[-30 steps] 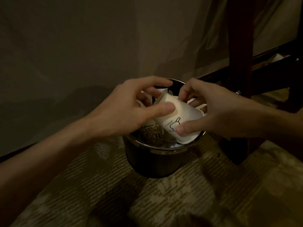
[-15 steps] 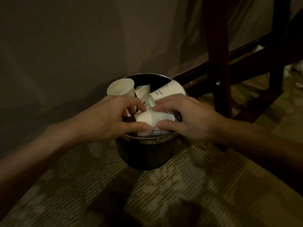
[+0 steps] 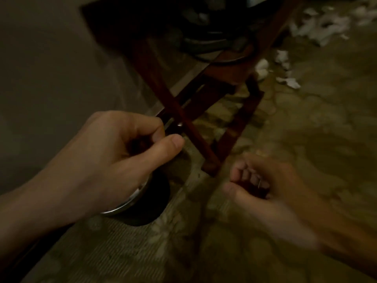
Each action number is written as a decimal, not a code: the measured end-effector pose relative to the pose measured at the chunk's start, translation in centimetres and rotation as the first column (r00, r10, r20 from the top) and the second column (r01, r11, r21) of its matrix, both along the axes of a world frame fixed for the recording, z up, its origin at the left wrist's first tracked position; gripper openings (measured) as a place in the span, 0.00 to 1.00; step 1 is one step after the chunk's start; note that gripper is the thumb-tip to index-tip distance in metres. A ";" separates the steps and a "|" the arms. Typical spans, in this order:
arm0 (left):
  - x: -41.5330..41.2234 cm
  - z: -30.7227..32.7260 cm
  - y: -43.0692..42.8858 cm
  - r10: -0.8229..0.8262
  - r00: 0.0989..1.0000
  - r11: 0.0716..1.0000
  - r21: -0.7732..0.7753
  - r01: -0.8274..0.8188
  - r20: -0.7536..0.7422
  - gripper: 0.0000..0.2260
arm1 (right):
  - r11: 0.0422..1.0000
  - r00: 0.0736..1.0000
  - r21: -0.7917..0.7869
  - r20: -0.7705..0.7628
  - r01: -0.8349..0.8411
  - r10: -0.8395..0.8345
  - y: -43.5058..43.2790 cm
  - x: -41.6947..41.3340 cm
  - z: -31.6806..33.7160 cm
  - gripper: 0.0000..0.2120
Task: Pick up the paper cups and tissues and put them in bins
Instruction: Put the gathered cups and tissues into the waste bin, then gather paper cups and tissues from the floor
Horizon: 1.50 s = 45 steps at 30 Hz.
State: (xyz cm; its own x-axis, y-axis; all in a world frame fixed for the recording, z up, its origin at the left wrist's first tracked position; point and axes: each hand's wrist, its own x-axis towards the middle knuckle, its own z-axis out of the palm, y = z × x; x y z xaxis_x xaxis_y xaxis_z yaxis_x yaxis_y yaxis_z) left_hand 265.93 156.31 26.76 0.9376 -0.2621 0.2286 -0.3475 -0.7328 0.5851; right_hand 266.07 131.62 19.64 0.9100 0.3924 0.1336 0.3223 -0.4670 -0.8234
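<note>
Crumpled white tissues [image 3: 322, 25] litter the patterned carpet [image 3: 306, 129] at the far right of the scene, well apart from the metal-rimmed bin [image 3: 130, 202] that stands on the floor near the wall [image 3: 40, 68], beside the dark red wooden legs [image 3: 179, 115] of a piece of furniture. A person's left hand [image 3: 110, 160] hovers over the bin's mouth, its fingers curled in toward the palm and the thumb laid forward, with no cup or tissue visible in it; the hand hides what lies inside the bin, and no paper cups can be seen anywhere in view. The right hand [image 3: 263, 193], blurred, hangs above the carpet to the right of the bin, palm turned up and fingers loosely bent, holding nothing. By the look of it, a drop into the bin is finished and the work is between loads, with the head turned toward the scattered tissues. The next move likely calls for a long reach or a shift across the floor past the furniture legs, then a gathering pinch on the soft, light scraps, which may take several handfuls.
</note>
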 end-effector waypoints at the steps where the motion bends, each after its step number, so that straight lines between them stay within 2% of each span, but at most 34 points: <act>1: 0.4 2.3 -2.0 -0.055 0.998 0.998 0.005 0.055 -0.020 0.18 | 0.998 0.998 0.033 -0.035 0.063 -0.061 -2.1 -1.0 1.9 0.12; 4: 2.0 8.9 -8.5 -0.184 0.977 0.981 0.041 0.189 -0.108 0.17 | 0.954 0.953 0.119 -0.167 0.275 -0.254 -7.8 -4.4 7.5 0.13; 9: 2.7 20.0 -22.0 -0.385 0.866 0.902 0.066 0.426 -0.319 0.20 | 0.783 0.785 0.210 -0.389 0.585 -0.482 -17.1 -11.0 17.6 0.06; 11: 2.5 23.6 -28.5 -0.455 0.803 0.861 0.040 0.507 -0.384 0.22 | 0.690 0.697 0.204 -0.425 0.695 -0.577 -21.1 -13.4 21.8 0.03; 14: 0.7 27.2 -38.6 -0.552 0.731 0.782 0.056 0.621 -0.401 0.22 | 0.551 0.544 0.124 -0.437 0.825 -0.716 -27.4 -16.6 26.4 0.03; 17: -2.1 27.8 -48.1 -0.627 0.649 0.667 0.132 0.733 -0.431 0.21 | 0.363 0.329 0.006 -0.431 0.932 -0.840 -33.6 -19.8 28.4 0.10; 19: -3.7 26.7 -53.6 -0.656 0.601 0.611 0.148 0.778 -0.456 0.20 | 0.262 0.202 -0.071 -0.456 0.963 -0.867 -37.0 -22.2 28.2 0.07; 21: -5.4 24.7 -58.6 -0.671 0.543 0.545 0.161 0.823 -0.504 0.15 | 0.197 0.099 -0.163 -0.474 0.967 -0.875 -40.0 -24.5 27.2 0.05; 25: -8.6 19.8 -66.3 -0.710 0.397 0.373 0.167 0.913 -0.582 0.12 | 0.131 -0.056 -0.340 -0.491 0.931 -0.869 -44.8 -28.5 24.0 0.09; 29: -11.4 14.4 -72.1 -0.690 0.270 0.268 0.110 0.957 -0.672 0.12 | 0.075 -0.202 -0.456 -0.529 0.887 -0.824 -48.5 -31.4 20.5 0.11; 31: -12.6 11.4 -74.8 -0.638 0.223 0.302 0.028 0.953 -0.737 0.12 | 0.040 -0.267 -0.483 -0.550 0.875 -0.792 -50.4 -32.4 18.7 0.11; 34: -14.3 6.6 -78.6 -0.522 0.154 0.427 -0.100 0.899 -0.839 0.15 | 0.001 -0.354 -0.514 -0.593 0.858 -0.724 -53.8 -33.7 15.8 0.12; 37: -16.2 1.9 -82.5 -0.408 0.119 0.522 -0.125 0.844 -0.905 0.15 | -0.057 -0.465 -0.559 -0.625 0.827 -0.626 -57.6 -34.8 12.6 0.14; 40: -18.2 -2.9 -86.4 -0.334 0.081 0.536 -0.118 0.836 -0.939 0.16 | -0.135 -0.553 -0.570 -0.669 0.811 -0.496 -61.4 -36.1 8.7 0.14; 42: -19.6 -6.2 -88.5 -0.277 0.059 0.506 -0.093 0.857 -0.959 0.15 | -0.160 -0.585 -0.575 -0.703 0.802 -0.404 -63.5 -37.0 5.8 0.16; 45: -21.4 -11.0 -91.3 -0.176 0.016 0.480 -0.071 0.874 -0.984 0.08 | -0.212 -0.617 -0.581 -0.713 0.786 -0.333 -66.3 -38.3 1.4 0.17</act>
State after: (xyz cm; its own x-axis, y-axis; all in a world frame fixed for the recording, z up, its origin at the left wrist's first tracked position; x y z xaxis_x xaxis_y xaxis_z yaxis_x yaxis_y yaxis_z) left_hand 244.50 65.00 15.79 -0.1032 -0.4869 -0.8673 -0.3625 -0.7936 0.4887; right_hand 227.75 65.37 21.04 -0.2471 -0.5088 -0.8247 -0.6006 0.7483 -0.2816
